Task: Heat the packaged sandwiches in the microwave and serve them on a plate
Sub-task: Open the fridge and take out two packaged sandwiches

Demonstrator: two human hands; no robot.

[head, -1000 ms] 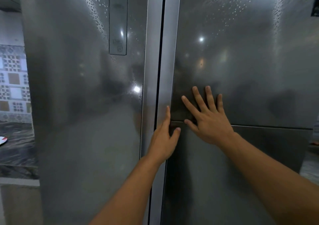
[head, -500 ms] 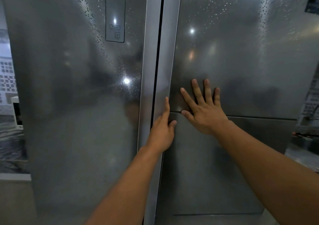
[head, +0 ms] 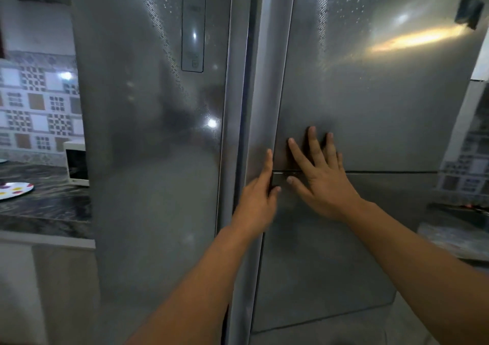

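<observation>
A steel two-door fridge fills the view. My left hand (head: pixel 258 201) is at the inner edge of the right fridge door (head: pixel 370 101): its forefinger lies up along the edge, the thumb sits on the front, and the other fingers are hidden in the gap between the doors. Flat on that door's front, fingers spread, lies my right hand (head: pixel 321 180), across the seam between the upper and lower panels. The white microwave (head: pixel 76 163) stands on the counter at the left, half hidden by the left fridge door (head: pixel 148 146). No sandwiches are in view.
A white plate with coloured dots (head: pixel 14 189) lies on the dark marble counter (head: pixel 47 209) in front of the microwave. Another counter (head: pixel 455 231) shows at the right. A control panel (head: pixel 194 24) is set in the left door.
Both hands stay in their places on the right door. The view has swung, so the microwave and plate show at the left. The gap between the doors looks a little wider.
</observation>
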